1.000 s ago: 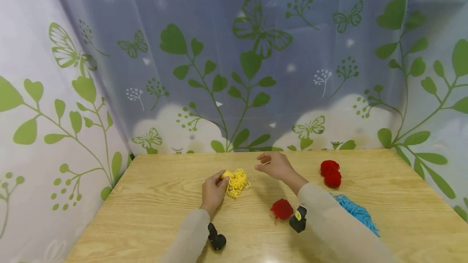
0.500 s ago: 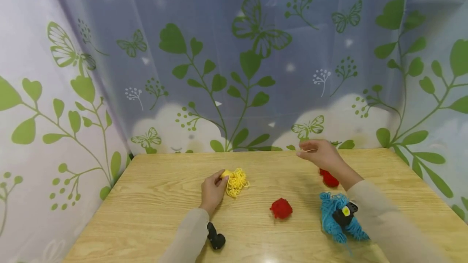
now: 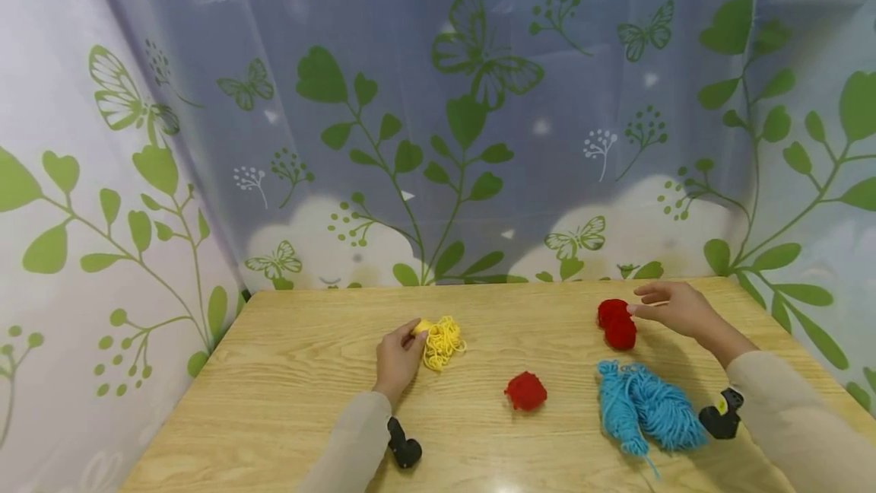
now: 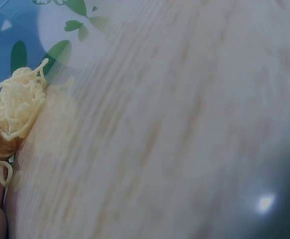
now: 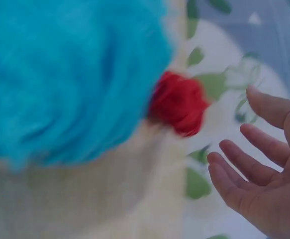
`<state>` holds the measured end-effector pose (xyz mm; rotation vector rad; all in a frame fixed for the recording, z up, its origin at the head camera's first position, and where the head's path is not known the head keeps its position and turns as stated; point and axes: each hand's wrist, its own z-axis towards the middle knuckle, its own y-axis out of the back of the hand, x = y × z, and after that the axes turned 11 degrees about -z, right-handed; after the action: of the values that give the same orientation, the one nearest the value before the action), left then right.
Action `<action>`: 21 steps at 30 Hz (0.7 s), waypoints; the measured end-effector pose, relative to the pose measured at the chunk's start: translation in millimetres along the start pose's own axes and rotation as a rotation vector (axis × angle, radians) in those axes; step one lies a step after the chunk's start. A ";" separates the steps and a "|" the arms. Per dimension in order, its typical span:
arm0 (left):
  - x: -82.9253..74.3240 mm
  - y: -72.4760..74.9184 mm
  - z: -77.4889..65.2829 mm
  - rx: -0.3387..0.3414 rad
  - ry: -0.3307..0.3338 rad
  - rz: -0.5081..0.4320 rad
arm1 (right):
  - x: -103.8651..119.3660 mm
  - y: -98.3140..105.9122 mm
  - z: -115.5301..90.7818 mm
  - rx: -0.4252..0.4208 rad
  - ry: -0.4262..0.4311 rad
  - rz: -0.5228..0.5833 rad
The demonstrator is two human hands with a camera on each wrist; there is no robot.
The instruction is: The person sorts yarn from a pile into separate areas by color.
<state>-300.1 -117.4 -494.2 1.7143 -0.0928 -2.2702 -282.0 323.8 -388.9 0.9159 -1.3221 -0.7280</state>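
Since the frame of half a second ago, the right hand (image 3: 677,310) has travelled to the right and lower, and the right wrist camera (image 3: 723,415) no longer covers the blue yarn. The left hand (image 3: 398,360) has kept its place.

Left hand: I observe its grip pinching the yellow yarn (image 3: 445,341) at the yarn's left end, thumb and fingers bent around a wound portion. The yarn lies left of centre on the far half of the tabletop (image 3: 294,371), its loose loops spilling to the right of the fingers. The left wrist view confirms a loop hanging beside the fingertips.

Right hand: its grip is spread, thumb apart from gently curved fingers, held above the far right of the tabletop. From the head view the thumb tip overlaps the right edge of two red balls, the far red ball (image 3: 611,312) and the near red ball (image 3: 620,332), which sit against each other. The right wrist view shows the fingers apart from the red yarn.

Other items: a single red ball (image 3: 526,391) rests between the yellow yarn and the blue, nearer than both hands. On the near right, a slim blue bundle (image 3: 619,409) lies just beside a thick blue bundle (image 3: 664,405). Behind the far edge hangs a printed backdrop (image 3: 383,82) of leaves and butterflies. Both arms wear pale sleeves (image 3: 801,417).
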 end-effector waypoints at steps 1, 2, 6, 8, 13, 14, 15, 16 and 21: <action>0.1 -0.2 0.1 -0.001 -0.001 0.002 | -6.9 -3.2 -0.6 0.010 -0.012 0.001; 0.0 -0.3 -0.1 -0.002 -0.005 0.004 | -13.6 -6.5 -1.3 0.020 -0.023 0.008; -1.1 -1.4 -1.3 -0.003 0.006 0.001 | -35.7 -23.1 -4.2 0.035 -0.042 0.057; -1.7 -0.8 -0.8 -0.005 0.012 -0.004 | -40.6 -30.2 -3.5 0.038 -0.033 0.094; -0.3 -1.3 -1.1 -0.011 0.006 0.001 | -42.3 -40.6 -1.7 0.050 -0.051 0.124; 0.2 -1.4 -1.2 -0.012 0.001 0.002 | -41.4 -41.4 -1.2 0.056 -0.061 0.122; 0.6 -1.5 -1.2 -0.012 -0.007 0.006 | -40.2 -42.0 -0.7 0.061 -0.074 0.118; 0.6 -1.5 -1.1 -0.014 -0.003 0.001 | -39.2 -42.4 -0.2 0.066 -0.080 0.109; -0.8 -0.9 -1.1 -0.007 0.003 0.000 | -37.4 -45.8 3.3 0.072 -0.102 0.073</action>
<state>-299.0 -116.2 -494.0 1.7147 -0.0845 -2.2652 -287.3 334.0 -446.9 0.8927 -1.4725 -0.6810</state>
